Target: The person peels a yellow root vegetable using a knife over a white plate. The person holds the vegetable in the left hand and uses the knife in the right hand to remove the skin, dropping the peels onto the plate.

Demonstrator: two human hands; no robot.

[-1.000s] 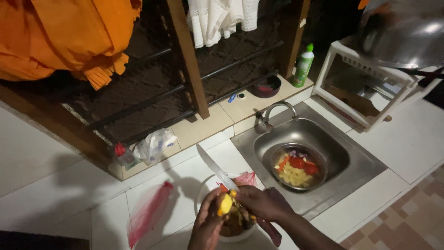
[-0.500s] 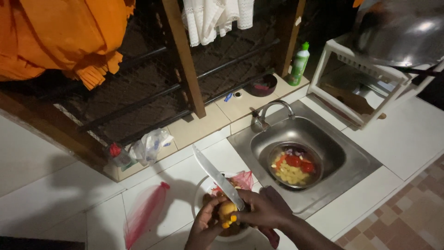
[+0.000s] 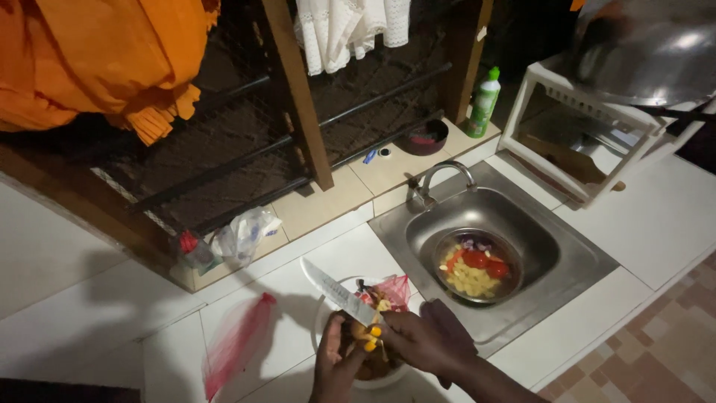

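Right hand (image 3: 426, 342) closed on knife (image 3: 339, 292) handle; left hand (image 3: 335, 366) gripped small yellow vegetable (image 3: 367, 336) over white bowl (image 3: 326, 313) on counter (image 3: 597, 321). Advised: short strokes, blade angled clear of left fingers (image 3: 333, 332), peelings into bowl. Vegetable kind unclear; bowl contents dim, mostly hidden.

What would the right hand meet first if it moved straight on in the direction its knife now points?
The right hand holds a knife aimed up-left. Along that line lies bare white counter, then probably the crumpled clear plastic bag on the tiled ledge, though depth is unclear.
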